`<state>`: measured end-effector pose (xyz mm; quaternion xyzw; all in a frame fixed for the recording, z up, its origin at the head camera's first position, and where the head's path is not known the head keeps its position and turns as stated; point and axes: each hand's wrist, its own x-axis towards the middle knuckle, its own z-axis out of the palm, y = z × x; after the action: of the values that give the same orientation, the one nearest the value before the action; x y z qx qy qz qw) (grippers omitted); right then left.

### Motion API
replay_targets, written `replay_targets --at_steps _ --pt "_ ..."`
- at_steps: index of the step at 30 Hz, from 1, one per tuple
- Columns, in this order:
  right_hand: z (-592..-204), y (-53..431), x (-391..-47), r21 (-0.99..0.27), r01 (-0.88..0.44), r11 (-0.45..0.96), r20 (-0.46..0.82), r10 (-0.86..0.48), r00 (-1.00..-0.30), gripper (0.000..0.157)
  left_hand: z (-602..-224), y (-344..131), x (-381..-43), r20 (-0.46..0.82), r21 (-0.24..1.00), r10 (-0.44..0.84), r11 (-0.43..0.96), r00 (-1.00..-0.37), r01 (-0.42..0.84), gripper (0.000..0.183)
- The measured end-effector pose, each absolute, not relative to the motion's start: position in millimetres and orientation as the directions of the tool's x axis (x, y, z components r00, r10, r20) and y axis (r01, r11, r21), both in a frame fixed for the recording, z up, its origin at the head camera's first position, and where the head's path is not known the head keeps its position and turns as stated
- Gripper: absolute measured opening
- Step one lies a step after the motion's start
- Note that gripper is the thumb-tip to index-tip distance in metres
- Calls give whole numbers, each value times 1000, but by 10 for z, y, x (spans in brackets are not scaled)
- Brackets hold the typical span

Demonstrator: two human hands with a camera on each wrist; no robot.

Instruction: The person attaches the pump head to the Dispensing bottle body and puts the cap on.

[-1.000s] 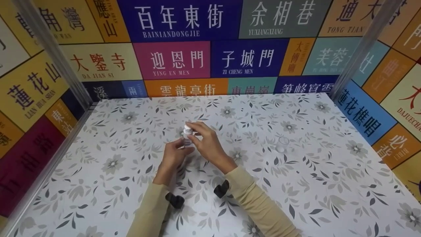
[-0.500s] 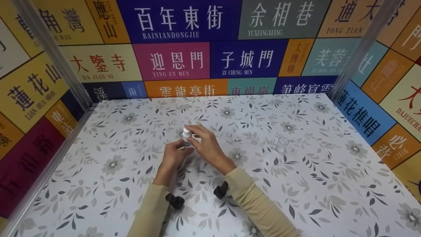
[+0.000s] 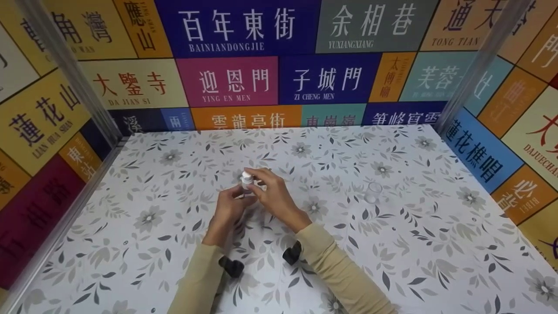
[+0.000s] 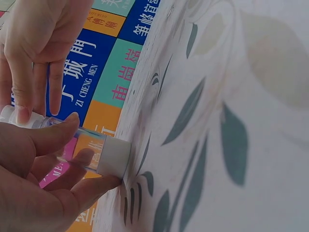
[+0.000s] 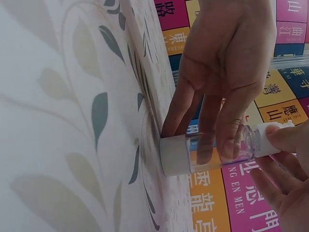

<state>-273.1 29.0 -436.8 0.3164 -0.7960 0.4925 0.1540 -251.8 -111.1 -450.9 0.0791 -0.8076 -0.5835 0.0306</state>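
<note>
A small clear bottle with a white base stands upright at the middle of the table, its base at the tabletop. My left hand grips its see-through body from the near left, thumb and fingers around it. The white top with a narrower collar sits at the bottle's neck. My right hand pinches this top between thumb and fingers from the right. Both wrist views show the hands close together, one at the body and one at the top. The right hand's fingers partly hide the top in the right wrist view.
A clear round cap or cup stands to the right on the table, which has a leaf and flower pattern. Colourful sign panels rise behind the table and along both sides. Dark wrist mounts sit on the sleeves.
The white top and my right hand have come down slightly toward the bottle body and my left hand. My left hand and the clear cap have stayed in place.
</note>
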Motion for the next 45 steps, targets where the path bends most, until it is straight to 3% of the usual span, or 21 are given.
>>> replay_targets --at_steps 8,18,32,40,45 --pt "-4364 277 -2722 -709 -642 293 550 -341 -763 60 -4513 -1112 -2523 -52 942 -163 318 -985 -102 41" --pt "-4371 263 -2707 -723 -615 314 511 -354 -783 48 -4507 -1109 -2517 -12 946 -169 317 -986 -66 39" --pt "-4391 229 -2716 -716 -635 290 572 -276 -772 51 -4506 -1122 -2512 -6 945 -165 320 -986 -60 38" --pt "-4389 226 -2689 -721 -631 286 553 -309 -773 44 -4496 -1111 -2509 8 950 -158 308 -987 -41 24" --pt "-4401 221 -2689 -713 -637 293 567 -292 -770 42 -4510 -1119 -2509 20 949 -158 313 -987 -31 29"
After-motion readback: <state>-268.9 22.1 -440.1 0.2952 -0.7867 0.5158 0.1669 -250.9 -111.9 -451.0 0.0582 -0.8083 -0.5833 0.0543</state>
